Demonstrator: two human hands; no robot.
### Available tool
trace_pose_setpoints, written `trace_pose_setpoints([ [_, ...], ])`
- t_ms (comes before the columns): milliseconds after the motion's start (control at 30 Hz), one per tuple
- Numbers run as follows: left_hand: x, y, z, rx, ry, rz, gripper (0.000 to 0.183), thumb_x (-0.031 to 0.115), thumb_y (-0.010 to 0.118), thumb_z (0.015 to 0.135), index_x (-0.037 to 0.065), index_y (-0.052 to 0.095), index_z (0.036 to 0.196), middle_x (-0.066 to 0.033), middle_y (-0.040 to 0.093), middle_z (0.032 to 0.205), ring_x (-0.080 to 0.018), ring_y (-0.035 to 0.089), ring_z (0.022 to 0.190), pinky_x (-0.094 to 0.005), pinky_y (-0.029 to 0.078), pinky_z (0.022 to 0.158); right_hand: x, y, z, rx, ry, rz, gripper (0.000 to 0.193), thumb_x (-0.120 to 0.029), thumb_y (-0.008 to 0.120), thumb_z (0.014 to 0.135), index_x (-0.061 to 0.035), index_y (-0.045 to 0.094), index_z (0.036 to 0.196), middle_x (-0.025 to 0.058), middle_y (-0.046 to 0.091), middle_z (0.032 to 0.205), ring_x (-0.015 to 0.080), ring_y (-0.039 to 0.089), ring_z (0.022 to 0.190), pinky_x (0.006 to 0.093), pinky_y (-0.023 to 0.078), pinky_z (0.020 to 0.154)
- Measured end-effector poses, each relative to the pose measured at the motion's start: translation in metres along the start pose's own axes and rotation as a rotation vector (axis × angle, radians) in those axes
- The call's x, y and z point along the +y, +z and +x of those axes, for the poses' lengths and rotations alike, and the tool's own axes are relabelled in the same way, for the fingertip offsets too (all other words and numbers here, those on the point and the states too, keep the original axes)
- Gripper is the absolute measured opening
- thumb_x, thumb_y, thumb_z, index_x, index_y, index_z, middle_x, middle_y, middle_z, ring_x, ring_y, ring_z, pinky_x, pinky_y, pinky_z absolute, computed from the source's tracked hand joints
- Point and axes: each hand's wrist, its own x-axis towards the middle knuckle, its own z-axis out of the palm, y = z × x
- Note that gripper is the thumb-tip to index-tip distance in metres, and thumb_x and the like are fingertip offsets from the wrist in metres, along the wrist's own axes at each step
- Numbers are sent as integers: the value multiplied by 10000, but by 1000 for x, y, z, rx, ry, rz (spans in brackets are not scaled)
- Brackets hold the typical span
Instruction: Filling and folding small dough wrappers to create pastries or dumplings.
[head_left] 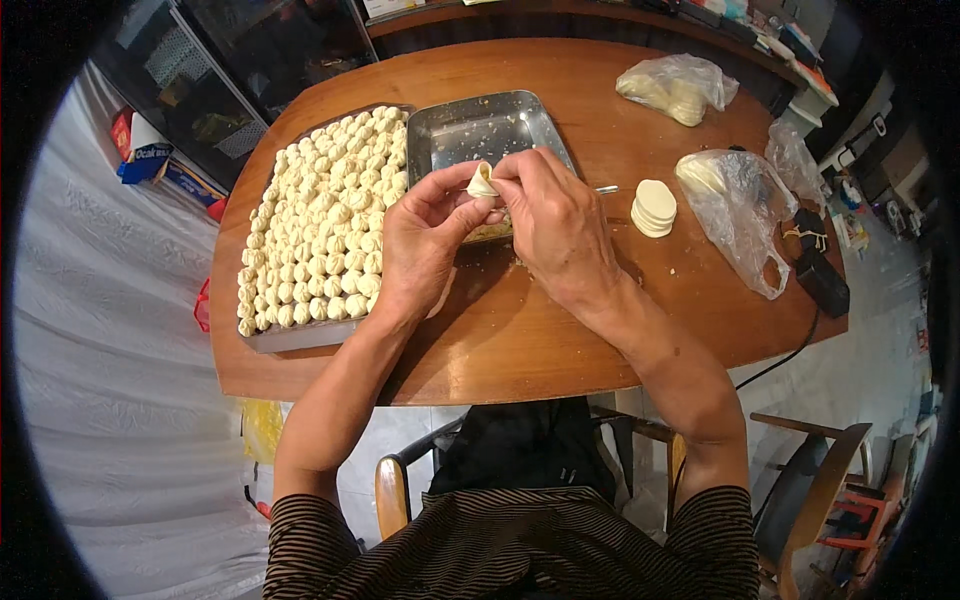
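Note:
Between both hands, above the near edge of a metal pan [460, 130], is a half-folded dumpling [481, 186] of pale dough, its top still gaping. My left hand [420, 240] cups it from the left with the thumb in front. The fingers of my right hand [562, 222] pinch its right edge. Crumbs of filling cling to the pan, and my hands hide its near part. To the left, many pleated dumplings [325, 215] stand in close rows on a tray [300, 339]. A short stack of round dough wrappers [654, 208] lies right of my right hand.
A metal handle end [607, 189] sticks out beside the pan. Clear plastic bags with pale dough rounds lie at the far right [680, 88] and right [735, 205] of the wooden table [520, 350]. A black box with a cord [823, 283] sits at the right edge.

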Motion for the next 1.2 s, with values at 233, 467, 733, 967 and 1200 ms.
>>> trace_pose_setpoints([
  [233, 1, -1, 0, -3, -26, -18, 300, -4, 692, 996, -45, 665, 1292, -104, 737, 1176, -138, 709, 1000, -283, 614, 880, -2, 2, 2, 63, -29, -8, 144, -74, 662, 982, -12, 640, 1110, 178, 672, 965, 401, 705, 805, 478, 577, 660],
  [467, -1, -3, 1, -12, -19, -16, 305, 0, 686, 1001, -47, 660, 1302, -101, 736, 1162, -132, 704, 983, -275, 610, 874, -2, 2, 2, 55, -10, 28, 66, -58, 663, 974, -9, 655, 1018, 170, 661, 935, 395, 698, 801, 471, 571, 660],
  [733, -2, 1, 2, -2, 20, -20, 314, -30, 671, 999, -33, 618, 1309, -99, 723, 1127, -145, 708, 963, -284, 625, 860, 1, 1, 0, 27, -25, 10, 76, -41, 677, 954, 4, 636, 1000, 181, 656, 927, 406, 699, 800, 477, 573, 657],
  [967, 6, 6, -2, 14, -26, -34, 298, -38, 649, 1007, -31, 617, 1304, -120, 725, 1123, -163, 724, 965, -294, 639, 860, 4, -1, -1, -43, -28, -67, 178, -26, 700, 913, -10, 563, 1027, 196, 643, 980, 428, 701, 813, 504, 573, 659],
  [1200, 0, 0, 0, -27, -16, -14, 272, -24, 628, 1026, -38, 633, 1297, -124, 721, 1156, -169, 724, 986, -303, 636, 910, 4, -1, 0, -51, -31, -57, 202, -27, 709, 904, -19, 550, 1028, 196, 639, 991, 442, 688, 821, 513, 565, 662],
])
